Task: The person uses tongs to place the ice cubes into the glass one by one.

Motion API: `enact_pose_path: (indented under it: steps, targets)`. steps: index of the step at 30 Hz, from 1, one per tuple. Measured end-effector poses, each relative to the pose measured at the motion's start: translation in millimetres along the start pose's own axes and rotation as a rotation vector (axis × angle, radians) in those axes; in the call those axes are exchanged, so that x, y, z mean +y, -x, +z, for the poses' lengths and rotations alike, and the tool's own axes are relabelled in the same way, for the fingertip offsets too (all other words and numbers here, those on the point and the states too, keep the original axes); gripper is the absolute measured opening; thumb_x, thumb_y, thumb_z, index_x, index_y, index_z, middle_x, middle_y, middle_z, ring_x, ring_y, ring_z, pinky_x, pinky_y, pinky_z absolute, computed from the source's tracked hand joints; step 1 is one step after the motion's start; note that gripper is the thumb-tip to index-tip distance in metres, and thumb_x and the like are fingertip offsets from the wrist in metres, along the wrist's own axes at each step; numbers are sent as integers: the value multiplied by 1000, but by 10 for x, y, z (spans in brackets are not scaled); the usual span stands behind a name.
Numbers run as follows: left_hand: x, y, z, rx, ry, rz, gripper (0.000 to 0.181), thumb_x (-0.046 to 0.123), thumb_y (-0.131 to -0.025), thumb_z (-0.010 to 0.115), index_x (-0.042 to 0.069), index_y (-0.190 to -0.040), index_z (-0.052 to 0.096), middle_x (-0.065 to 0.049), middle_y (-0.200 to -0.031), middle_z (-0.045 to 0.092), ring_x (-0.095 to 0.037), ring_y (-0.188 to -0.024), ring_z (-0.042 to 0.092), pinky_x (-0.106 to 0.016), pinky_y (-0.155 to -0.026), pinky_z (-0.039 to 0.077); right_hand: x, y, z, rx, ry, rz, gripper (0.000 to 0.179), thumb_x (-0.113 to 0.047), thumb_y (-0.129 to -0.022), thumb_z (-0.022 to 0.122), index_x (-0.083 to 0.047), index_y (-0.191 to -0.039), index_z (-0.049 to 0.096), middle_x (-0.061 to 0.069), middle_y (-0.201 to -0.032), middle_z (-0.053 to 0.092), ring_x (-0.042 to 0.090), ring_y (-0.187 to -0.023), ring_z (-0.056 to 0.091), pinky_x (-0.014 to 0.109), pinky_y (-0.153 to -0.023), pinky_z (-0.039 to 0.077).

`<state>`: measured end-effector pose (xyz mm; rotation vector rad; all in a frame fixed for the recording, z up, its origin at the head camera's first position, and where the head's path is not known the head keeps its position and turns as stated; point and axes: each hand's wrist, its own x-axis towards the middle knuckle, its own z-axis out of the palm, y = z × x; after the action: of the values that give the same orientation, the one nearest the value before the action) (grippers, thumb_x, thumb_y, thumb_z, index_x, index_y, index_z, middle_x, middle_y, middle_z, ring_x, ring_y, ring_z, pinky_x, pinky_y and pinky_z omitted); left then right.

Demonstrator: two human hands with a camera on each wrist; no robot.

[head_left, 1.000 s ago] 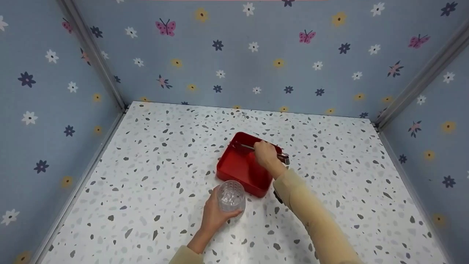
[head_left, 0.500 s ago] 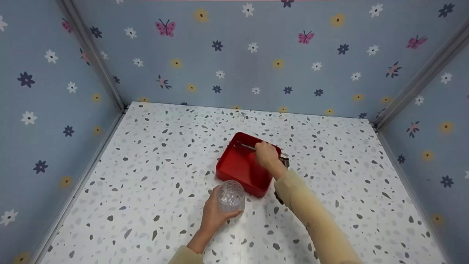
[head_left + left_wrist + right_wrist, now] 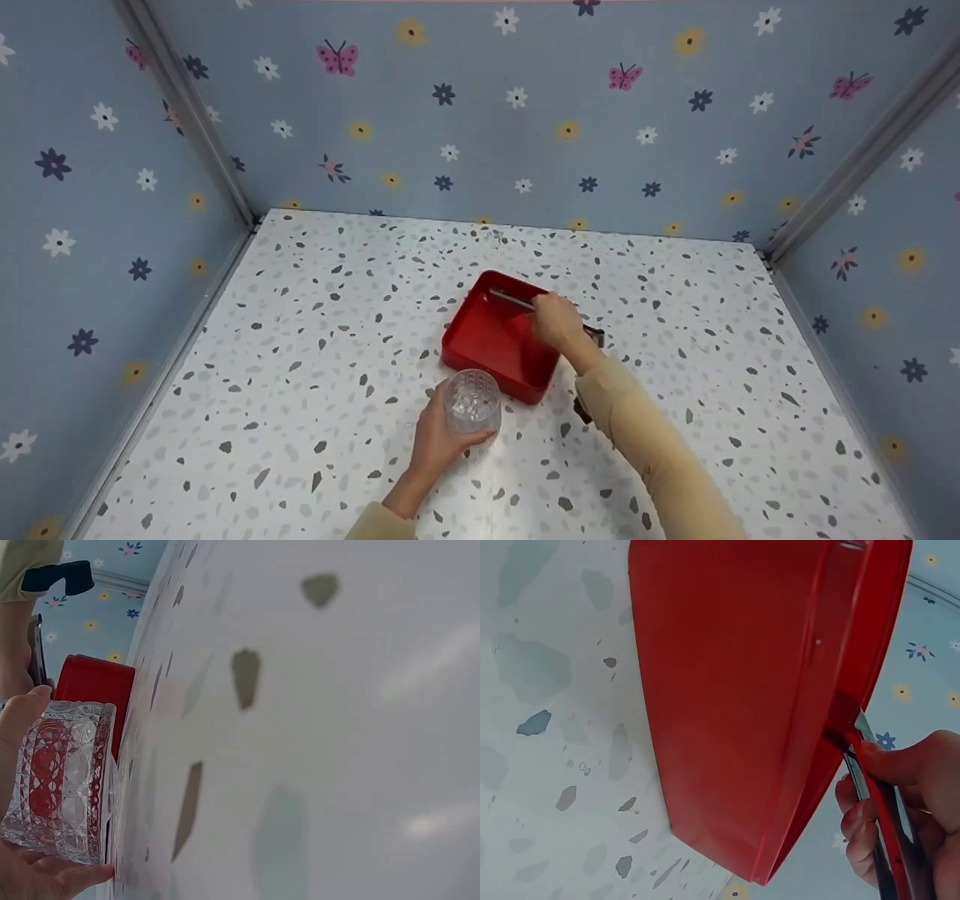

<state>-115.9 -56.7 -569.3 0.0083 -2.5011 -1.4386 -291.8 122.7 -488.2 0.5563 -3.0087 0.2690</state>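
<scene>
A clear patterned glass stands at the near side of a red square container. My left hand holds the glass from its left and near side, fingers and thumb wrapped around it; the left wrist view shows the faceted wall of the glass. My right hand grips metal tongs over the right part of the container. The tongs' far end lies inside, toward the back left corner, by a small shiny clear spot. In the right wrist view, thumb and fingers pinch both arms of the tongs.
A white table with grey speckles lies under everything. Blue flowered panels stand at the back and on both sides, with grey metal posts at the corners.
My right hand has shifted a little to the right with the tongs, whose tip has also moved slightly right inside the container. The left hand and the glass have stayed in place.
</scene>
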Motion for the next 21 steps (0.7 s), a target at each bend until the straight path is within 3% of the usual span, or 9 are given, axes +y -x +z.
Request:
enact_pose_path:
  steps: [12,21]
  targets:
    - [-2,-4,14,4,-17,-10,97,46,-51,81,6,-127,37,-15,-115,53,-30,-105,51,-43,-85,43,106,151,-123,29,-91,22,8,-7,-81,59,-2,-84,65,15,-78,63,31,-73,60,43,-63,47]
    - [-3,-18,13,1,-21,-14,96,45,-51,82,5,-126,37,-13,-115,52,-29,-105,50,-42,-86,42,146,273,-219,85,-161,5,5,-7,-81,60,-3,-80,63,10,-71,62,24,-63,56,39,-58,45]
